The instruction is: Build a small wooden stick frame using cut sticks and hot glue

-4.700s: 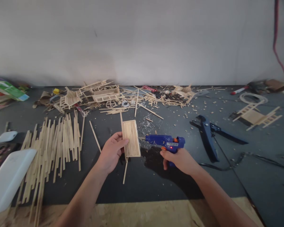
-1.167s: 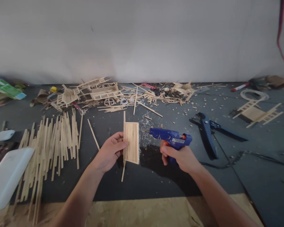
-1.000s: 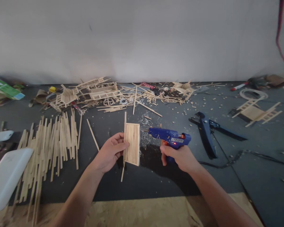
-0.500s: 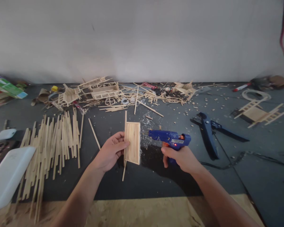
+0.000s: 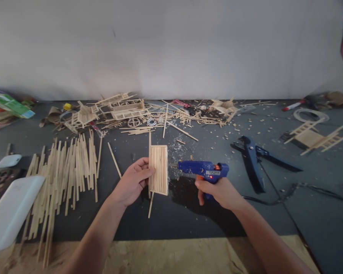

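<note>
My left hand (image 5: 133, 182) grips a small panel of glued wooden sticks (image 5: 158, 169) by its left edge, holding it tilted above the dark mat. One longer stick runs along the panel's left side and sticks out at both ends. My right hand (image 5: 217, 192) holds a blue hot glue gun (image 5: 201, 169) with an orange trigger and a lit red lamp. Its nozzle points left and touches the panel's right edge.
A spread of loose wooden sticks (image 5: 64, 173) lies at the left. Stick models and scraps (image 5: 122, 112) pile up along the back wall. Blue cutters (image 5: 251, 161) lie to the right, beyond them a stick ladder frame (image 5: 314, 137). A white object (image 5: 11, 213) sits near left.
The glue gun's nozzle has moved a little left, closing onto the panel's right edge. The panel has stayed in my left hand, tilting slightly.
</note>
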Tool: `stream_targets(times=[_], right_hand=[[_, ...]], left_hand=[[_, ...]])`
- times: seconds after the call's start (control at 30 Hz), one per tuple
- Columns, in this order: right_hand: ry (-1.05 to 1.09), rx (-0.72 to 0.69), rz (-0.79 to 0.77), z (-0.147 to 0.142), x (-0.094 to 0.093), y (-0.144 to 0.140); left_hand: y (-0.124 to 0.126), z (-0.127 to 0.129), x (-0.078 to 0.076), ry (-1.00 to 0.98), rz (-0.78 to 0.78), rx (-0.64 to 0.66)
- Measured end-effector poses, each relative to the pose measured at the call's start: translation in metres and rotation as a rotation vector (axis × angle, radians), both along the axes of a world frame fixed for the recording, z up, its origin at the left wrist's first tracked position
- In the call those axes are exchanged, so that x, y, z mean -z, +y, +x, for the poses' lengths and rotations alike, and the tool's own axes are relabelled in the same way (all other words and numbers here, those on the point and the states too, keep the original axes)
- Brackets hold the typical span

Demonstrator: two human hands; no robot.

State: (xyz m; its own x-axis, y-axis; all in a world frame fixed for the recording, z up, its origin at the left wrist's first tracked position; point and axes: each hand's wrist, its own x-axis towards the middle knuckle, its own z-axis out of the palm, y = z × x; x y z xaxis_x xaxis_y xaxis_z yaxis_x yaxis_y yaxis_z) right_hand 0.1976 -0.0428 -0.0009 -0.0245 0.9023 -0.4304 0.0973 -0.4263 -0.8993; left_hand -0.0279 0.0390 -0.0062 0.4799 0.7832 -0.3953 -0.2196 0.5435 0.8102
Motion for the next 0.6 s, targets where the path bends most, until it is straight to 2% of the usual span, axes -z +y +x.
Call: stream_targets(times=[0.6], right_hand=[[-0.006, -0.059, -0.001, -0.0019, -0.0042, -0.0002]], left_hand=[[0.0020, -0.0019, 0.0004, -0.021, 0.013, -0.022]])
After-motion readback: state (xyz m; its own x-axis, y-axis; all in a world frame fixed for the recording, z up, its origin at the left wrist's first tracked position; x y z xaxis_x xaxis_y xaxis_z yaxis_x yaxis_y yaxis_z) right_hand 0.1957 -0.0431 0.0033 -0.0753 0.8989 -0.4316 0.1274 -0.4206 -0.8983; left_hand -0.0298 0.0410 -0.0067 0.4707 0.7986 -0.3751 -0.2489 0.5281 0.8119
